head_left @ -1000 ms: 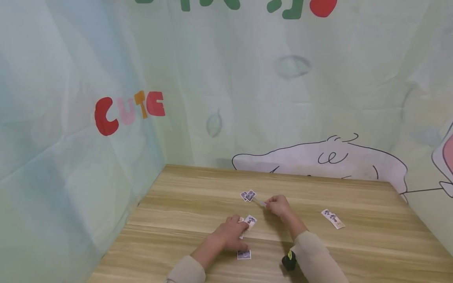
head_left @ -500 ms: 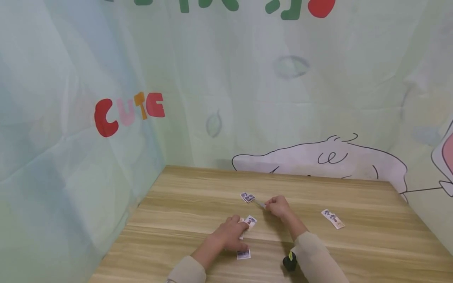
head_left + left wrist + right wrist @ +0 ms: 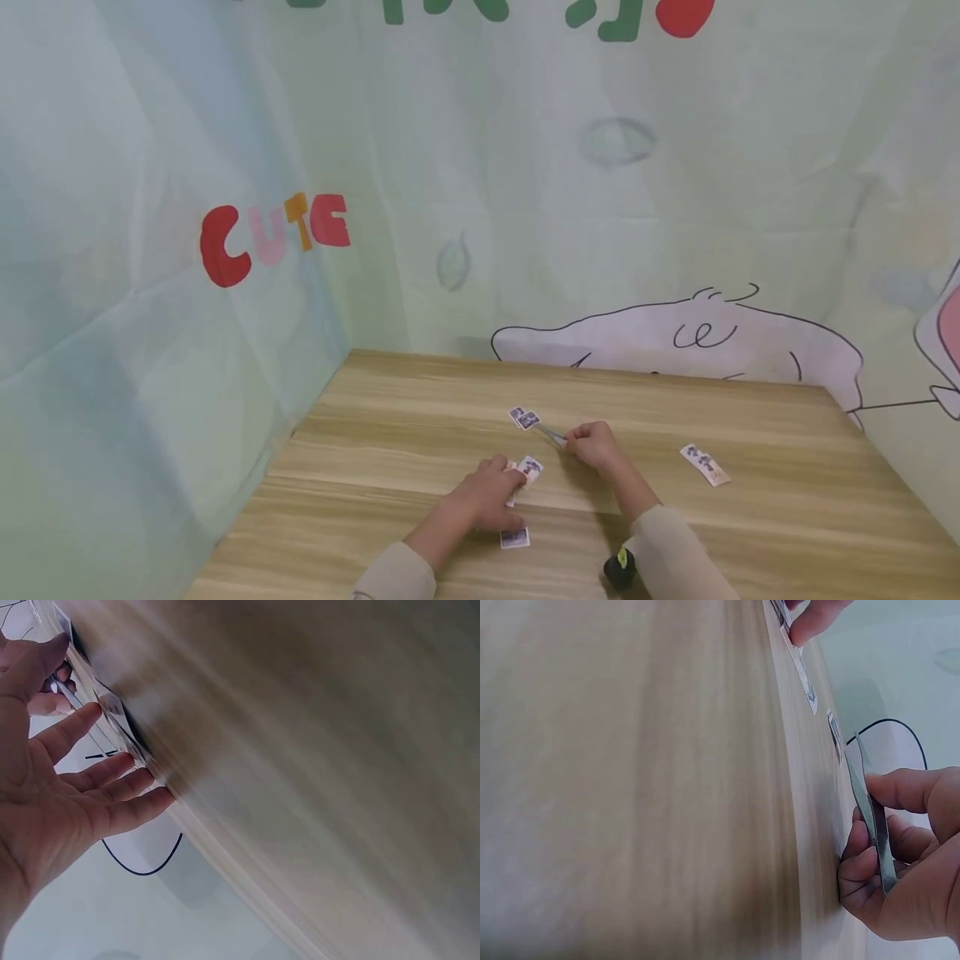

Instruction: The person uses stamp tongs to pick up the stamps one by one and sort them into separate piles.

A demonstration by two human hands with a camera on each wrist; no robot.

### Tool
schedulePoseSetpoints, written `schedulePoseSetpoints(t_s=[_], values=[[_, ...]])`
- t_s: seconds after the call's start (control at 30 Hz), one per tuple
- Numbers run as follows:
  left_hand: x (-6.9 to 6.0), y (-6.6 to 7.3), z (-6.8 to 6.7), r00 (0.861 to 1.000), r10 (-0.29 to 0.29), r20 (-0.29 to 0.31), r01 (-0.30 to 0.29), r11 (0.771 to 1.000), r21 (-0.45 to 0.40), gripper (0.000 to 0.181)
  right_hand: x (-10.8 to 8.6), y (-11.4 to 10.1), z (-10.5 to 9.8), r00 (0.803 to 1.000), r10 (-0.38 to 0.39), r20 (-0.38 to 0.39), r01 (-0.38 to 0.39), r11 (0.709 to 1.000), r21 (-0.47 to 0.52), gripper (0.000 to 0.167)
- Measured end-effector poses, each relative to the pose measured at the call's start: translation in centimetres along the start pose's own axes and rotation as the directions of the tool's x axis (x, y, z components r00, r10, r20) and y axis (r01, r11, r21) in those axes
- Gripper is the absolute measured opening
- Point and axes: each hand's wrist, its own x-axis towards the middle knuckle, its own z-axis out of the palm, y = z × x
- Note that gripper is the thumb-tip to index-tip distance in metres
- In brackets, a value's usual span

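Note:
My right hand (image 3: 595, 446) pinches a pair of metal tweezers (image 3: 883, 836) between thumb and fingers. In the head view their tips reach the edge of two overlapping small picture cards (image 3: 529, 420) at the back; whether they grip the card cannot be told. The right wrist view shows the tips slightly apart. My left hand (image 3: 491, 496) rests on the table with fingers extended and spread. Its fingertips touch a pale picture card (image 3: 531, 468), partly hidden by the hand. By the left thumb lies another small purple picture card (image 3: 514, 537).
A short strip of pictures (image 3: 705, 465) lies to the right on the wooden table (image 3: 810, 500). Near my right sleeve (image 3: 678, 554) is a black object (image 3: 619, 571) with a yellow mark. A printed cloth (image 3: 480, 208) hangs behind and to the left.
The front card of the back pair has turned and settled slightly nearer. My right hand with the tweezers has shifted a little right and towards me. My left hand stays put.

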Motion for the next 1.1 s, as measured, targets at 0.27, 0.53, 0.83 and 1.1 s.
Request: schedulePoseSetpoints(t_s=[0.27,0.53,0.83,1.1], values=[[-0.1,-0.1,-0.2,1.0,0.001,-0.005,-0.001,1.0,-0.018,0.06,-0.9,0.6,-0.7,0.999,-0.036,0.011,0.036,0.999,0.001,0.012],[-0.3,-0.1,-0.4,0.999,0.039,0.007,-0.039,0.999,0.006,0.056,-2.0,0.9,-1.6,0.997,-0.069,0.017,0.07,0.997,-0.045,0.01],[-0.6,-0.1,-0.5,0.999,0.047,-0.007,-0.046,0.998,0.036,0.052,-2.7,1.7,-2.4,0.992,-0.109,0.062,0.113,0.992,-0.06,0.01],[-0.5,-0.4,-0.5,0.999,0.035,-0.031,-0.033,0.998,0.06,0.051,-3.1,1.9,-2.9,0.981,-0.144,0.128,0.156,0.984,-0.088,0.009]])
